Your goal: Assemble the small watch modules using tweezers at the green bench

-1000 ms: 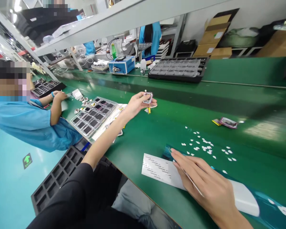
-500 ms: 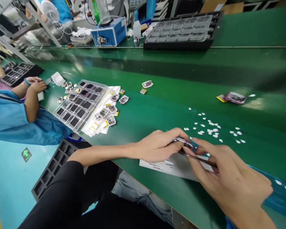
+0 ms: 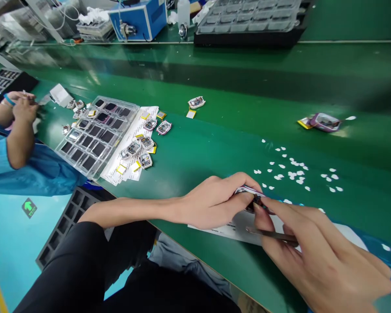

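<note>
My left hand (image 3: 218,202) is closed on a small open watch-like case (image 3: 257,199) with a purple-white rim and electronics inside. The fingers of both hands cover much of it. My right hand (image 3: 319,248) grips a thin metal tool, apparently tweezers (image 3: 275,235), its tip pointing left below the case. The right thumb and index fingertips touch the inside of the case; whether they pinch a small part is hidden. Under the hands lies a printed paper sheet (image 3: 234,231). Just beyond, small white teardrop-shaped pieces (image 3: 293,174) are scattered on the green table (image 3: 189,174).
A purple case with a yellow-edged battery (image 3: 326,122) lies at right, a white one (image 3: 196,102) further back. Several open cases (image 3: 145,161) rest on papers beside a clear tray of dark screens (image 3: 97,148). At left are a co-worker's hands (image 3: 24,106). A blue box (image 3: 143,21) stands behind.
The view has shifted slightly. My right fingertips have pressed into the case, and the tool has dropped away from it, its tip now below the rim. My left hand keeps its hold.
</note>
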{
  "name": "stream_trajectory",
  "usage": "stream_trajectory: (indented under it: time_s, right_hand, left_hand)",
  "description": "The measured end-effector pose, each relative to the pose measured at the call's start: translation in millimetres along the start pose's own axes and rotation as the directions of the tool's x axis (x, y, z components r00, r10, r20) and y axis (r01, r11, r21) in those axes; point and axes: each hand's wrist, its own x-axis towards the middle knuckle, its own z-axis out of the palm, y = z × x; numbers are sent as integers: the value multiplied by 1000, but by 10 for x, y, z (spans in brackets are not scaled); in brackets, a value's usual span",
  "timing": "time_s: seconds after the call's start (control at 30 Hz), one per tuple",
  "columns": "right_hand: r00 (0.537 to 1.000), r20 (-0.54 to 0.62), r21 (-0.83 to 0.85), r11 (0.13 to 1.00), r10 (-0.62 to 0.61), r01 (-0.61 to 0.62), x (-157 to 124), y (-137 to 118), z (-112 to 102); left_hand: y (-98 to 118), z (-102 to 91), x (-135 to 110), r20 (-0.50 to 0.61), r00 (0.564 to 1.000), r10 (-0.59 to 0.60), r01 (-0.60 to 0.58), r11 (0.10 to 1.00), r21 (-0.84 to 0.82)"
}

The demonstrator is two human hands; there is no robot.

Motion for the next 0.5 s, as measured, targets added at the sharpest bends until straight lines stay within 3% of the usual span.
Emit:
stream_trajectory:
  time_s: [0.23,0.5]
  right_hand:
    - [990,135,79,996,-41,31,-74,-7,-24]
    - [998,55,102,995,5,-11,-66,48,16]
  left_hand:
    - [-53,9,12,37,999,33,-37,995,94]
    - [-74,-17,37,-27,996,84,-83,994,65]
